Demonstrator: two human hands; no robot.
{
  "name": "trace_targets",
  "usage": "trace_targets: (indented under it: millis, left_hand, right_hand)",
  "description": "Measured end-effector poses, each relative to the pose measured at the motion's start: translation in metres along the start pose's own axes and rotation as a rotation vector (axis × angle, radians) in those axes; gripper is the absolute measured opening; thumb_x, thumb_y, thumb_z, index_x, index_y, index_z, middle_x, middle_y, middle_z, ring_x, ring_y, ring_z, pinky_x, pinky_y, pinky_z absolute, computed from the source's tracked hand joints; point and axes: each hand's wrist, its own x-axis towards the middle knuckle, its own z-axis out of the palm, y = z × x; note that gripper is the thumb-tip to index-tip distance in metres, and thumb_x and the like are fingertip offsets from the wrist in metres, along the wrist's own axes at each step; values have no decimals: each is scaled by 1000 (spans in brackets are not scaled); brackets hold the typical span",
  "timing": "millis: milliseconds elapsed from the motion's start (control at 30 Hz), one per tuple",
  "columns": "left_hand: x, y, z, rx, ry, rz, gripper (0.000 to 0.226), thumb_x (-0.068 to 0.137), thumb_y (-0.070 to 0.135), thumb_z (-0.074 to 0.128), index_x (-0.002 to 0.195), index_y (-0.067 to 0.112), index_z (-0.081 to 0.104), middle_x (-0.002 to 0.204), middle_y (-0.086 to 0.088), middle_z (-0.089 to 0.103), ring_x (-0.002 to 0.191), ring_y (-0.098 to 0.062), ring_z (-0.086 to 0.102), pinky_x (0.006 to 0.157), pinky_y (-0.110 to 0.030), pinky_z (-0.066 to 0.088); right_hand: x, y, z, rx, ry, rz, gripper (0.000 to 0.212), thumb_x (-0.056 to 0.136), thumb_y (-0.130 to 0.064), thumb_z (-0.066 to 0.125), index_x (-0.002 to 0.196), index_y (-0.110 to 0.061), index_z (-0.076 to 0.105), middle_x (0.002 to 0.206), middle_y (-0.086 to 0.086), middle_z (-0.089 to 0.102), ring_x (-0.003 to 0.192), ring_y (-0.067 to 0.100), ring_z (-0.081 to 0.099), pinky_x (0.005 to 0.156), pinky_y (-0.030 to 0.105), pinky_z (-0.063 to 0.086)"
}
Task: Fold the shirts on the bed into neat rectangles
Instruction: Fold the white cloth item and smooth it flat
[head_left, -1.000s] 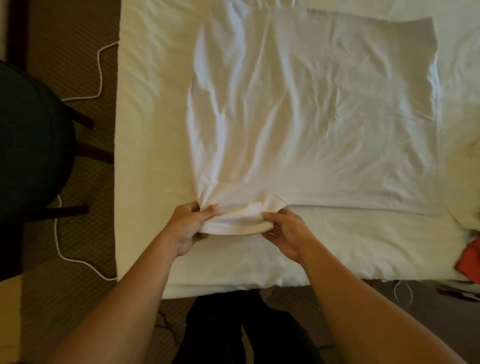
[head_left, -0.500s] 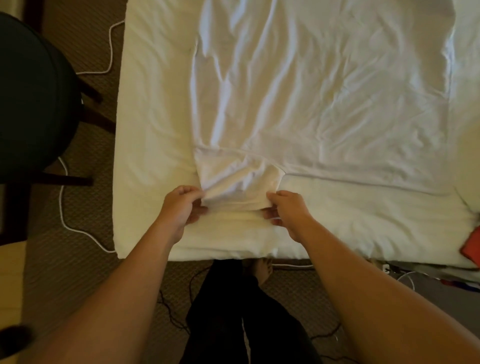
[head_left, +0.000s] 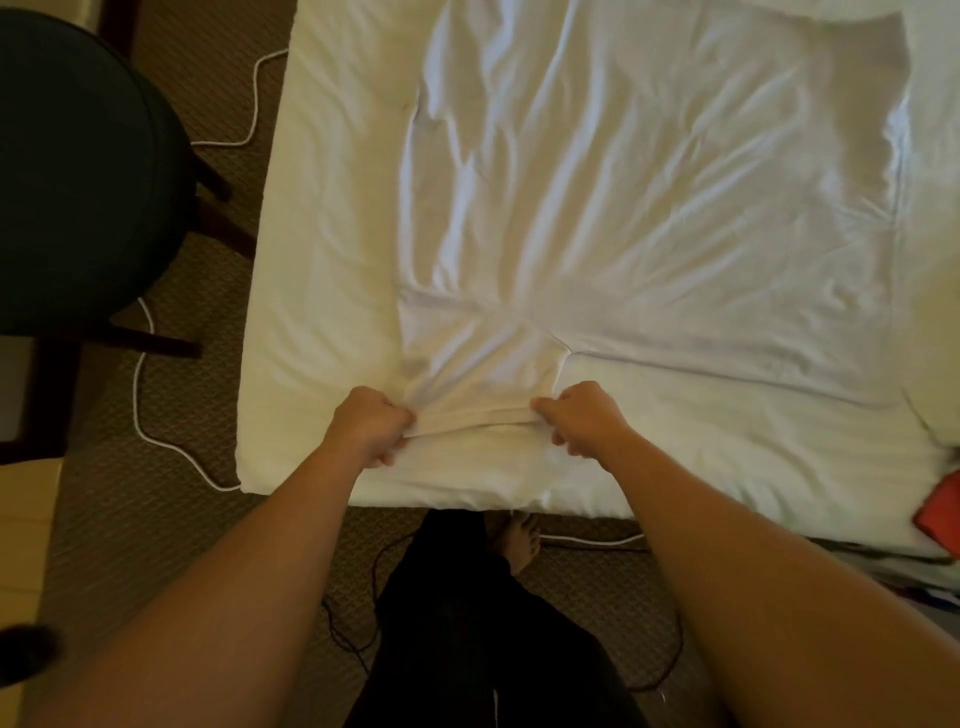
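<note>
White bed (head_left: 322, 260) holds white shirt (head_left: 649, 208), sleeve (head_left: 478, 374) gripped by both hands.

White shirt (head_left: 649, 208) is spread out flat and pretty wrinkly on the bed (head_left: 322, 260), with 1 sleeve (head_left: 478, 364) sticking out toward the near edge. Both hands are on that sleeve's hem: left hand (head_left: 371, 428) grips the left corner, right hand (head_left: 582, 418) pinches the right one. Dark round chair (head_left: 78, 171) sits off to the left on the carpet, a white cord (head_left: 150, 426) runs beside the bed, and something red (head_left: 943, 509) pokes in at the right edge.
</note>
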Motion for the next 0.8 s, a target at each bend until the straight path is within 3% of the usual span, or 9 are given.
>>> trace_targets:
  millis: [133,200,333,400,500,600,700,800]
  left_hand:
    - [15,32,-24,74,183,121,32,89,39,69,75,12,60,77,-8,66,73,-31,63,63,-33,46]
    - [30,53,-33,-82,217,163,32,86,43,69,75,15,60,79,-8,68,76,-31,62,71,-39,50]
    - [78,103,-57,-420,225,121,40,69,54,63,69,14,63,71,-9,66,69,-31,60,68,-39,47]
    - [98,126,-68,-499,219,116,40,64,54,62,69,14,63,72,-10,66,71,-38,63,71,-39,50]
    - [116,161,-83,-507,180,150,48,78,45,58,91,1,71,92,-21,71,88,-41,69,87,-49,59]
    - [136,185,-91,-519,125,158,50,95,36,54,115,-7,67,115,-30,67,103,-43,67,89,-47,54]
    - [147,194,-99,-710,2,111,62,76,55,59,112,6,73,107,-15,76,97,-33,72,94,-45,57]
    - [159,200,-104,-832,-110,79,52,80,54,67,114,15,76,100,-3,79,96,-25,74,90,-40,59]
  right_hand:
    - [12,-34,-24,-211,224,-128,28,89,-31,58,71,-9,57,69,7,58,68,30,60,58,29,43]
    - [24,-61,-33,-190,233,-203,24,89,-26,59,72,-10,59,69,6,61,66,26,60,55,28,43]
    - [60,-133,-48,-208,229,-362,25,93,-23,58,72,-9,57,67,5,59,60,23,54,56,30,43]
    - [78,-171,-54,-248,229,-424,23,95,-23,56,75,-11,56,69,4,58,62,22,53,56,30,43]
    - [100,-231,-59,-433,324,-518,20,98,-30,51,96,-13,61,89,2,62,82,25,58,68,34,46]
    - [120,-287,-59,-621,410,-641,29,103,-35,44,118,-15,57,111,4,60,94,32,61,77,38,45]
    - [140,-336,-58,-727,444,-671,26,106,-31,38,115,-15,56,99,2,53,86,31,58,71,37,39]
    - [163,-373,-60,-874,515,-655,18,102,-18,43,115,-14,55,82,1,45,78,29,54,65,37,38]
